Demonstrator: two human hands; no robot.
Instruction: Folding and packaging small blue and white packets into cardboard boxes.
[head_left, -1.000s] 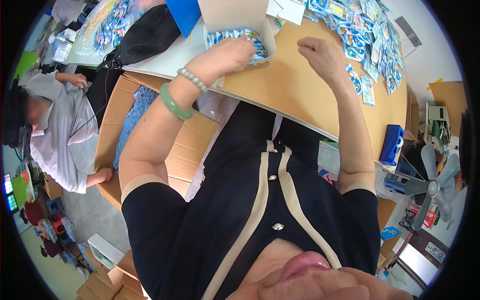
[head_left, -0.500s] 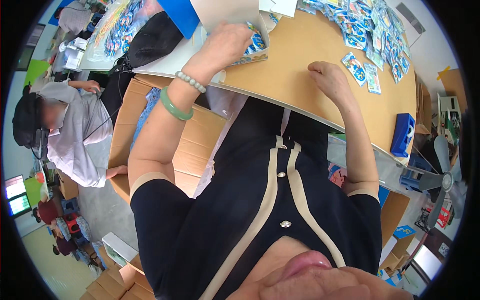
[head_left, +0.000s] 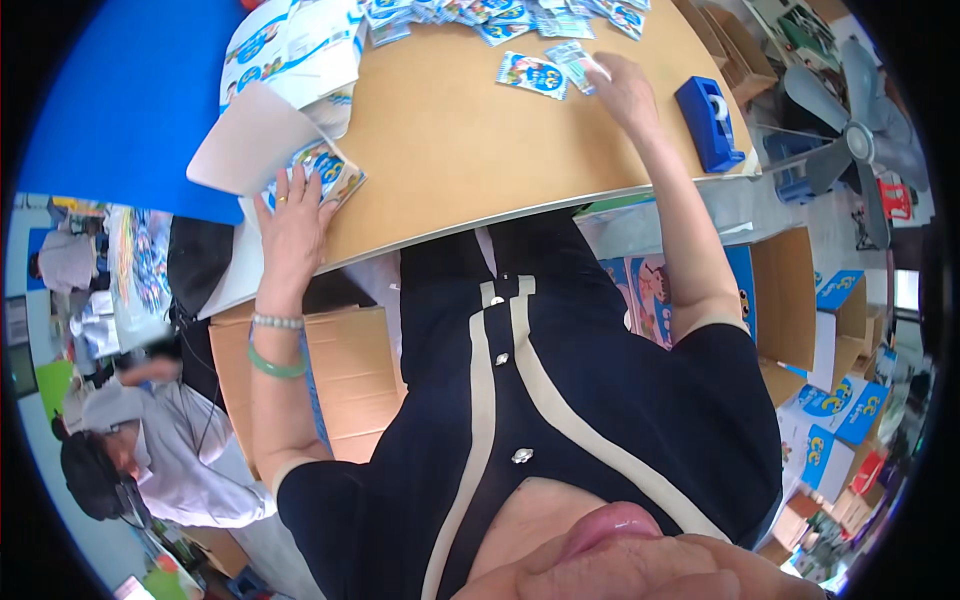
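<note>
My left hand (head_left: 293, 225) lies with its fingers spread over the near side of an open carton box (head_left: 347, 192), against the small blue-and-white packets (head_left: 318, 160) inside. The box's pale lid flap (head_left: 250, 138) stands up behind the fingers. Farther right, my right hand (head_left: 630, 95) pinches the edge of a pale blue printed packet (head_left: 570, 60) on the tabletop; its fingertips are partly hidden. Just left of that one lies another blue-and-white packet (head_left: 532, 76).
A pile of similar packets (head_left: 500, 15) covers the far part of the table (head_left: 430, 130). Flattened white-and-blue cartons (head_left: 295, 50) lie behind the box. A blue tape dispenser (head_left: 708, 125) stands at the right edge. At lower left is a person in a white shirt (head_left: 180, 450).
My view has turned toward the right. My left hand has opened from a curl above the box to spread fingers on it. My right hand has reached forward to a packet.
</note>
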